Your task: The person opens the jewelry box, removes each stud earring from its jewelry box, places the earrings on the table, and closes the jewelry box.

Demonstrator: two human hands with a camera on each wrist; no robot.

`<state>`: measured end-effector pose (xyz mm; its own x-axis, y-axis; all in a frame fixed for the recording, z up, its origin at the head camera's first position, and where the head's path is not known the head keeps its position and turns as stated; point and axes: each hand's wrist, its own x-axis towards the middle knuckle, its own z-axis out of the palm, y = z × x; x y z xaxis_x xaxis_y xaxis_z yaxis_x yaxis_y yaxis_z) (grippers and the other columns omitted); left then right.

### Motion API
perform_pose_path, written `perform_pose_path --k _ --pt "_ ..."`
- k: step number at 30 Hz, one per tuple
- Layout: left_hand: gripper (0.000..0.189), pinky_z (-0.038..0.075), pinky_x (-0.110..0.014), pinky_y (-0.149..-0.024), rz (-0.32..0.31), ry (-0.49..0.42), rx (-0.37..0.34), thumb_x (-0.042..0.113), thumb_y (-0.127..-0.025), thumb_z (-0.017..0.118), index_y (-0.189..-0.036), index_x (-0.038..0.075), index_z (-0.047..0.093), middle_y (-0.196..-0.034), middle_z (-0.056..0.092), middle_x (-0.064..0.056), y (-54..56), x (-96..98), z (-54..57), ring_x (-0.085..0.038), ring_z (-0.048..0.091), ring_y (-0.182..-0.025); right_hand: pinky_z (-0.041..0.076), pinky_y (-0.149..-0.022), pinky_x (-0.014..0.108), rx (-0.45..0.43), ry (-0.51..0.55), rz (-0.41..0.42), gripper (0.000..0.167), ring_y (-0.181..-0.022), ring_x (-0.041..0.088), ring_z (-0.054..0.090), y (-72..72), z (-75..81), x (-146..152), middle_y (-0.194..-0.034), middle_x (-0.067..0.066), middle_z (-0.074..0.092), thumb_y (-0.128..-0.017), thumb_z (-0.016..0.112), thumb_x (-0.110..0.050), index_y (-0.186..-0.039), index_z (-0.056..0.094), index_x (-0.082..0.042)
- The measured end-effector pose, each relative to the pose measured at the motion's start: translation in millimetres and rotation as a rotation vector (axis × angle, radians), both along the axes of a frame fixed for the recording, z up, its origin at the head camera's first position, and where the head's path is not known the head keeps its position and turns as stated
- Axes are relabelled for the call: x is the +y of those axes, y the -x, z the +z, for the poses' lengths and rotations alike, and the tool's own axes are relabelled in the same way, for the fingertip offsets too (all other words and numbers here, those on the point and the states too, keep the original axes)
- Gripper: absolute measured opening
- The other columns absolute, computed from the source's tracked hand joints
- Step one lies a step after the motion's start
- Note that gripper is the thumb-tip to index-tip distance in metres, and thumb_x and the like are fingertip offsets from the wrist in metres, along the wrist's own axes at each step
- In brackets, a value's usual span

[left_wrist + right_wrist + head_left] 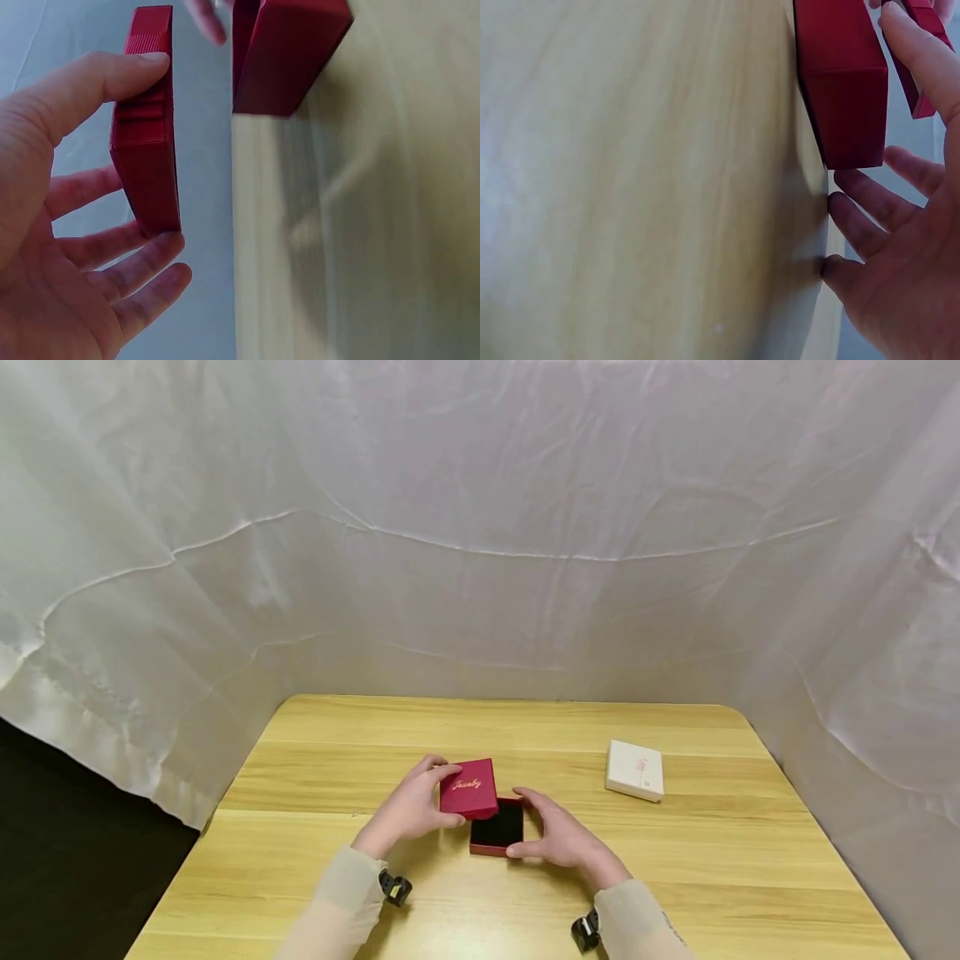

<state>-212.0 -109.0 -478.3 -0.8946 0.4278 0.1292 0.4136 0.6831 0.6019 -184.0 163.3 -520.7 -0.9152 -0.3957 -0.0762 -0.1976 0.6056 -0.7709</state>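
Observation:
My left hand [415,806] holds the red lid [469,787] of a jewelry box by its edges, thumb on the near side and fingers on the far side. Gold lettering reading "Jewelry" is on top of the lid. The lid is raised and tilted, overlapping the back left of the box base [496,852] in the head view. That base is red outside with a black inside [504,827]. My right hand [561,832] grips the base from the right, thumb at the front corner and forefinger at the back. Its other fingers spread beside the tabletop in the right wrist view.
A white box [634,768] with pink lettering lies at the back right of the wooden table [337,727]. Pale cloth [487,593] hangs behind the table and along its sides. A dark area [60,852] lies beyond the table's left edge.

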Motion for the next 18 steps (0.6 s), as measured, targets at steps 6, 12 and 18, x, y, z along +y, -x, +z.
perform_pose_path --k 6,12,18 --pt "0.077 0.045 -0.047 -0.097 -0.053 0.019 0.015 0.028 -0.068 0.088 -0.135 0.007 0.058 -0.13 0.05 -0.011 -9.7 10.2 -1.4 -0.029 0.052 -0.115 0.026 -0.11 0.059 0.017 0.046 -0.007 0.096 -0.134 0.036 0.04 0.6 4.2 -1 -0.149 0.016 0.041 -0.076 0.085 -0.036 -0.152 0.032 -0.011" --pt "0.077 0.046 -0.046 -0.097 -0.075 0.027 0.016 0.029 -0.069 0.088 -0.135 0.007 0.057 -0.131 0.05 -0.009 -14.4 17.7 -5.2 -0.026 0.052 -0.114 0.028 -0.109 0.059 0.044 0.098 -0.013 0.105 -0.135 0.037 0.038 -0.2 9.1 -6 -0.152 0.017 0.035 -0.072 0.088 -0.036 -0.154 0.027 -0.012" --pt "0.076 0.046 -0.044 -0.096 -0.097 0.035 0.019 0.03 -0.07 0.087 -0.136 0.007 0.056 -0.131 0.05 -0.007 -17.1 22.8 -9.3 -0.024 0.051 -0.115 0.03 -0.108 0.057 0.094 0.054 -0.017 0.103 -0.136 0.034 0.037 -0.5 13.0 -9 -0.151 0.014 0.038 -0.071 0.089 -0.034 -0.153 0.031 -0.009"
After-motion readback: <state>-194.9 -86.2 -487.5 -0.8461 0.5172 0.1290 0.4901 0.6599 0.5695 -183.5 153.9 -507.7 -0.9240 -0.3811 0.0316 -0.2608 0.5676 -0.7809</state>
